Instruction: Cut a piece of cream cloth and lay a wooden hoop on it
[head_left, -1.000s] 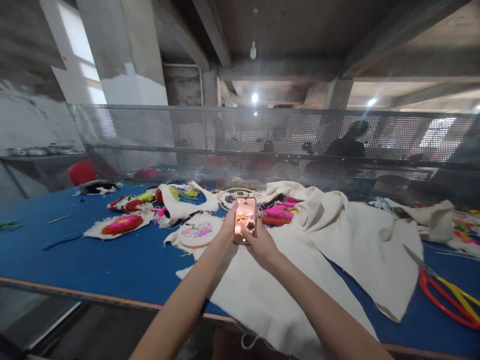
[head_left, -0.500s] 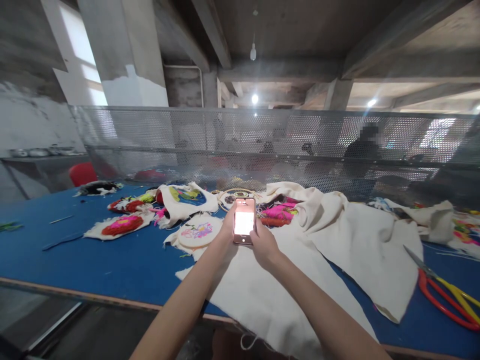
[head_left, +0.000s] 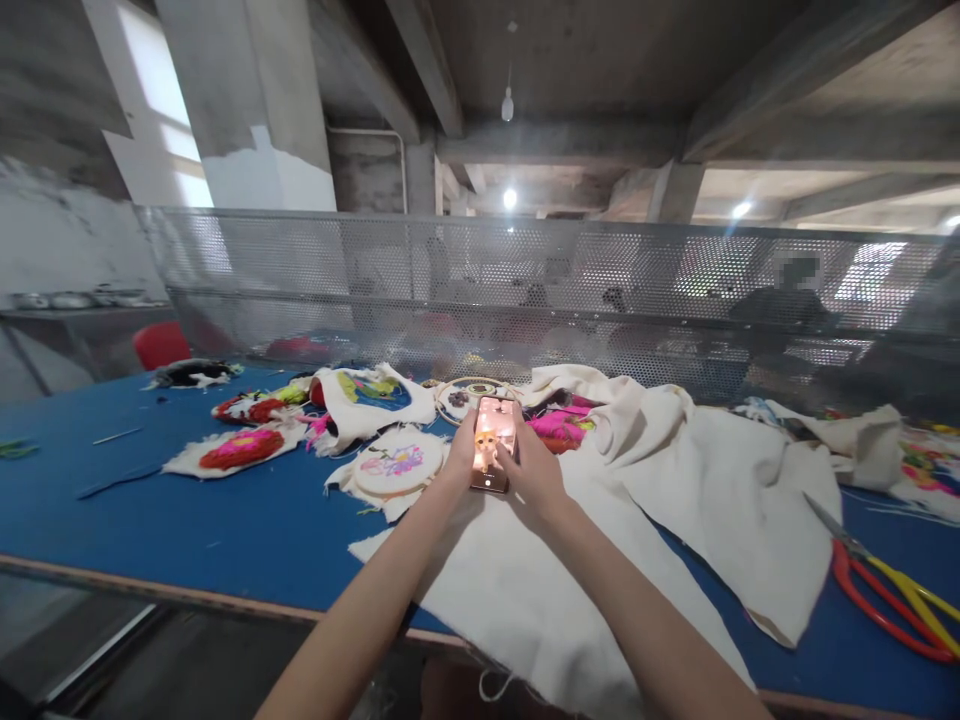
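Observation:
I hold a smartphone (head_left: 493, 441) upright in front of me with both hands, above a cream cloth (head_left: 540, 590) that hangs over the near edge of the blue table (head_left: 187, 530). My left hand (head_left: 457, 455) grips its left edge. My right hand (head_left: 536, 467) wraps its right edge, the thumb lying over the lit screen, which shows an orange picture. An embroidery hoop (head_left: 397, 462) with a pink and purple design lies just left of my hands.
Several embroidered pieces (head_left: 240, 448) and a second hoop (head_left: 469, 392) lie across the table's middle. Red and yellow scissors (head_left: 889, 585) rest at the right. A perforated metal screen (head_left: 525, 290) runs behind the table, with a person (head_left: 780, 305) behind it.
The phone screen went from an orange picture to bright white and back to the orange picture. The phone tilted slightly right and my right hand closed further round it. The person behind the screen moved right.

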